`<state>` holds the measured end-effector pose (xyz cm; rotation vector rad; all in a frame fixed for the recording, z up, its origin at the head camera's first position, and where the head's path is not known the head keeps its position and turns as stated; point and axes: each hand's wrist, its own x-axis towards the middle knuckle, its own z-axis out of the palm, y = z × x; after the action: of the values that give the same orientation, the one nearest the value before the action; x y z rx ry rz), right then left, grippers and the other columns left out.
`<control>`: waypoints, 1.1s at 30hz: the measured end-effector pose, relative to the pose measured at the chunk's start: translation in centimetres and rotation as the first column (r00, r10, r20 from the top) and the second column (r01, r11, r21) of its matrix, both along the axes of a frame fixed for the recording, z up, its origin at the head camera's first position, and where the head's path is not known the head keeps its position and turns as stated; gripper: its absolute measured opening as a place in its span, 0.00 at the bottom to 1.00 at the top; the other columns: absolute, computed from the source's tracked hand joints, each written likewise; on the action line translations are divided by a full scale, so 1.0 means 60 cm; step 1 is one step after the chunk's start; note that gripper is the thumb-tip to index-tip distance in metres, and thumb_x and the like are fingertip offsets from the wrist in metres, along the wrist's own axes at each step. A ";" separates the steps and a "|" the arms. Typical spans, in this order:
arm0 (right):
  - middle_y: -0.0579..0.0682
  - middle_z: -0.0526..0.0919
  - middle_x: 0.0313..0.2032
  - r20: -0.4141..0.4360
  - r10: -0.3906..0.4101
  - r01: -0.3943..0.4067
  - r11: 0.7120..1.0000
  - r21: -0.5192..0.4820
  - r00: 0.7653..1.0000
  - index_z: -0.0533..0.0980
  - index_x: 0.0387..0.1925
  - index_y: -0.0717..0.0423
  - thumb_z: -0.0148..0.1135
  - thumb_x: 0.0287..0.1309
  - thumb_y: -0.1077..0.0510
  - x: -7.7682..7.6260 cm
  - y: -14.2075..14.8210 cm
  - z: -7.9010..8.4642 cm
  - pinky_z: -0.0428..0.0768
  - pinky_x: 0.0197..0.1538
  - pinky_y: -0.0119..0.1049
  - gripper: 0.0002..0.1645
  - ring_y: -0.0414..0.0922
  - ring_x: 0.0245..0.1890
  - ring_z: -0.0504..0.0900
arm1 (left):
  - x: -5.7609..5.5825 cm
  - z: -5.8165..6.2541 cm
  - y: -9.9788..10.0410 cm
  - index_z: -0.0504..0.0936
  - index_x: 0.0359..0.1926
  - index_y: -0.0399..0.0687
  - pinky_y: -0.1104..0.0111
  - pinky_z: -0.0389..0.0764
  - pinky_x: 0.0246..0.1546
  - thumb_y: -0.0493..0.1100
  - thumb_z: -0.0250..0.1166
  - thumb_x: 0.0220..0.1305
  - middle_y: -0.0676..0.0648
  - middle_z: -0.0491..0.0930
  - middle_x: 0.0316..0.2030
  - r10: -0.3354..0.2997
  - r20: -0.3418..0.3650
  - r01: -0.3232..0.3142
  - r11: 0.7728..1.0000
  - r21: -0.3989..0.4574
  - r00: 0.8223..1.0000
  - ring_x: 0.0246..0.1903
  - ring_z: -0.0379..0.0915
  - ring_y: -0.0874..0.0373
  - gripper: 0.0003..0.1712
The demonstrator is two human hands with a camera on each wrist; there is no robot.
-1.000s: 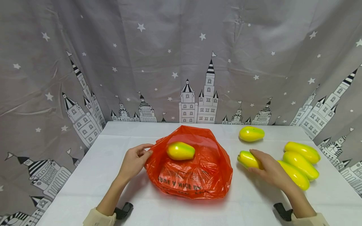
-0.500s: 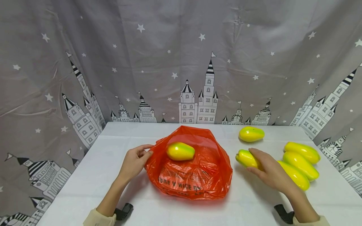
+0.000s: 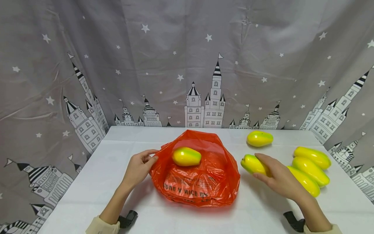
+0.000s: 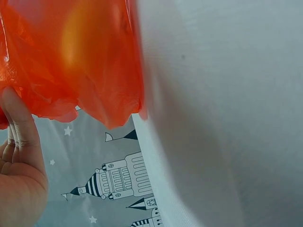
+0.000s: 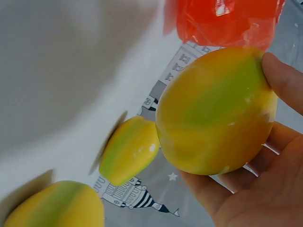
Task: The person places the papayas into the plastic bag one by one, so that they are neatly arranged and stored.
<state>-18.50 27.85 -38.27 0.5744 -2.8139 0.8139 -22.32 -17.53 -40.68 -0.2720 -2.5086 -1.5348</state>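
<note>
A red plastic bag (image 3: 223, 182) with black print lies spread on the white table, its mouth wide. Inside it rests one yellow-green papaya (image 3: 187, 156). At the bag's left rim my left hand (image 3: 139, 169) pinches the plastic between thumb and fingers; the left wrist view shows the thumb against the red film (image 4: 42, 71). To the right of the bag, my right hand (image 3: 279, 178) grips another papaya (image 5: 215, 113), thumb on one side and fingers on the other. The held papaya points its tip toward the bag.
A single papaya (image 3: 260, 138) lies at the table's back right. Further right several more papayas (image 3: 311, 170) lie side by side, close to my right forearm. A grey curtain (image 3: 163, 65) with castles and stars hangs behind the white table (image 3: 99, 182).
My right hand has shifted slightly left with the papaya, a little closer to the bag. The left hand and the bag stay nearly still.
</note>
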 end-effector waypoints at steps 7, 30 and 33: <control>0.61 0.75 0.61 -0.024 0.013 -0.013 1.000 0.003 1.000 0.68 0.66 0.62 0.70 0.58 0.51 0.003 -0.012 0.010 0.69 0.59 0.62 0.38 0.60 0.58 0.74 | 0.001 -0.001 -0.001 0.82 0.52 0.36 0.68 0.75 0.18 0.36 0.60 0.68 0.47 0.77 0.20 0.003 0.003 -0.003 1.000 0.003 1.000 0.15 0.71 0.56 0.14; 0.51 0.75 0.62 -0.024 0.059 -0.059 0.998 -0.023 0.998 0.69 0.68 0.53 0.67 0.60 0.41 0.030 -0.063 0.049 0.74 0.56 0.57 0.40 0.52 0.56 0.75 | 0.003 0.004 0.003 0.82 0.53 0.36 0.69 0.75 0.18 0.36 0.60 0.69 0.47 0.77 0.20 0.005 0.018 -0.006 1.000 0.006 1.000 0.15 0.71 0.55 0.14; 0.52 0.73 0.64 -0.019 0.064 -0.065 0.998 -0.022 0.998 0.68 0.69 0.52 0.66 0.60 0.41 0.031 -0.073 0.052 0.73 0.58 0.59 0.39 0.54 0.59 0.73 | 0.003 0.004 0.002 0.82 0.52 0.35 0.69 0.75 0.18 0.36 0.60 0.69 0.47 0.78 0.20 0.006 0.023 -0.006 1.000 0.007 1.000 0.15 0.71 0.56 0.14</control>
<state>-16.64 23.47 -35.13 0.6692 -2.7784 0.8469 -22.12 -17.38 -40.41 -0.2470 -2.5186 -1.5534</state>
